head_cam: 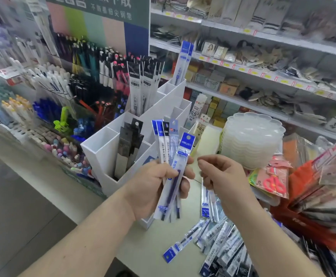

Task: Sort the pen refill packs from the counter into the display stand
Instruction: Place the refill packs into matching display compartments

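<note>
The left hand (153,188) holds a fanned bunch of slim, clear-plastic pen refill packs with blue and black header cards (170,156) before the white compartmented display stand (111,154), the right hand (219,176) loosely curled and empty; light, slippery sleeves, probably best pinched at the stiff header.

Left grip (155,188) curled round a fanned bunch of pen refill packs (170,156), blue and black header cards pointing up, front pack tilted right. Right grip (221,176) just beside it, fingers loosely curled, holding nothing, apart from the bunch. White display stand (107,156) behind the left grip, black-carded packs (129,144) upright in a near compartment, blue-carded packs (183,60) upright in the far one. Loose refill packs (219,242) scattered on the pale tabletop (149,248) at near right. Stack of clear plastic trays (253,138) to the right, red scissors in a pack (274,182) beside it.
</note>
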The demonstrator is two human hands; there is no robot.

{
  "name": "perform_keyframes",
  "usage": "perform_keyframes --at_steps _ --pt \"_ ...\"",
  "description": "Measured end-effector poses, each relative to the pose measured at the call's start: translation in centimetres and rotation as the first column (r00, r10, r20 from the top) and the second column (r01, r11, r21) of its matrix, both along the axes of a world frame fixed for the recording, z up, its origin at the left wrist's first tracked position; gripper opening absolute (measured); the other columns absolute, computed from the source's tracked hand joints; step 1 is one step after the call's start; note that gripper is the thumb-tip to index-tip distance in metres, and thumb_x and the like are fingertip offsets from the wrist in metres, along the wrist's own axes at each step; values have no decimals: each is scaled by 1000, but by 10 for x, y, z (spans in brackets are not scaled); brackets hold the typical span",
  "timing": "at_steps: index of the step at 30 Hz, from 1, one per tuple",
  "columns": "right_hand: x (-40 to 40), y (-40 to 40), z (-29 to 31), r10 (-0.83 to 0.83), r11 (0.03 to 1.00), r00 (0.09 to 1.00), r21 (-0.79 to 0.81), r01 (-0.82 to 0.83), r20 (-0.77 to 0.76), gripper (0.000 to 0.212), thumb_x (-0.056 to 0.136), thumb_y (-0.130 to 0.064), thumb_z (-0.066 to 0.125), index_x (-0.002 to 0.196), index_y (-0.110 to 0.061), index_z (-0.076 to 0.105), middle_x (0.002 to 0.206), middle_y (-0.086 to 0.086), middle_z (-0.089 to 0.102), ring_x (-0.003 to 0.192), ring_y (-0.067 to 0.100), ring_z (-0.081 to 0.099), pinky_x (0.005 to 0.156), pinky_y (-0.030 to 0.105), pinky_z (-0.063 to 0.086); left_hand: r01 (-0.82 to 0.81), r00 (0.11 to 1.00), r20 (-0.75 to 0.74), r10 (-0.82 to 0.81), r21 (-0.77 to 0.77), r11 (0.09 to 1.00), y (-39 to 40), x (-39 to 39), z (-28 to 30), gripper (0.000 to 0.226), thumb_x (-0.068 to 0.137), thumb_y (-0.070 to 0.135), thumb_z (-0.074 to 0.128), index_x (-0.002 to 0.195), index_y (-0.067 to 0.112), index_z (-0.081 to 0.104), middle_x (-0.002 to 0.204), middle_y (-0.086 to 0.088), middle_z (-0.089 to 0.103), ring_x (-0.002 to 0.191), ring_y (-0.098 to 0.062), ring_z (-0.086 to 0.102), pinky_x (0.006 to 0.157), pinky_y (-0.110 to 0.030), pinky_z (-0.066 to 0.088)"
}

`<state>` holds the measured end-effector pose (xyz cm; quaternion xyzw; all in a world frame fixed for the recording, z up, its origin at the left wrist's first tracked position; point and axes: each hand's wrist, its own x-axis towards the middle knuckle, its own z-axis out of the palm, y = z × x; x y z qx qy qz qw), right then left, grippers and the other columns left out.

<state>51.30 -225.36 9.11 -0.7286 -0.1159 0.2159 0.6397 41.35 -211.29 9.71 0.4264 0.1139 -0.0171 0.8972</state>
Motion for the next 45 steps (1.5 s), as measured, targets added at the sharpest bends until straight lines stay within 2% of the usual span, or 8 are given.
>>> perform_keyframes --at_steps 6,11,14,20,28,31,37,45 --pt "-10 -19 12 7 994 994 112 5 -108 34 75 -28 55 94 -12 78 66 -2 62 56 13 48 56 31 37 84 996 3 -86 131 988 -16 19 0 29 86 -2 53 108 7 70 99 -13 74 73 -22 70 61 -28 56" --pt "-17 -26 17 -1 996 999 94 6 -55 9 90 -4 67 86 2 73 81 28 66 65 26 62 53 34 56 213 977 -49 -207 180 960 -30 24 -3 32 84 4 59 115 10 65 100 -13 75 87 -27 73 68 -30 58" --pt "-17 -32 18 -45 997 999 57 47 -20 11 92 -3 65 86 3 71 76 18 71 64 27 68 50 33 56 272 961 -73 -266 82 959 -28 26 -3 37 80 4 57 114 8 70 109 -21 71 96 -33 71 79 -40 61" --pt "-1 -48 27 -362 907 925 185 378 -115 23 101 -15 52 82 -8 63 65 4 62 62 18 61 56 34 52 236 962 -165 -219 92 967 -26 26 3 34 83 10 56 116 5 62 110 -15 74 92 -29 74 82 -41 61" --pt "1 -41 22 -120 943 948 265 202 -296 20 73 -32 67 76 -18 80 68 4 63 69 24 60 83 52 52 114 969 -234 -75 161 980 -24 28 3 19 96 3 53 110 5 66 80 -9 72 71 -21 71 68 -35 62" --pt "6 -38 15 -177 949 948 210 236 -266 22 87 -29 64 80 -15 80 71 -1 67 69 15 61 87 52 50 68 975 -223 -11 250 966 -16 24 3 18 96 4 55 107 6 69 78 -7 70 66 -19 67 60 -30 58" --pt "19 -27 3 -268 952 957 125 281 -112 28 99 -25 58 75 -13 66 53 1 36 51 13 26 47 21 28 -193 961 -84 263 476 858 14 11 19 22 97 3 51 95 11 72 69 -1 68 52 -12 59 53 -22 52" --pt "38 16 -19 -226 974 953 28 225 202 44 95 -21 65 79 18 56 62 16 47 43 9 40 46 18 36 -353 909 -3 416 523 776 31 -10 33 21 98 3 49 96 8 70 65 2 67 51 -10 59 53 -19 53"
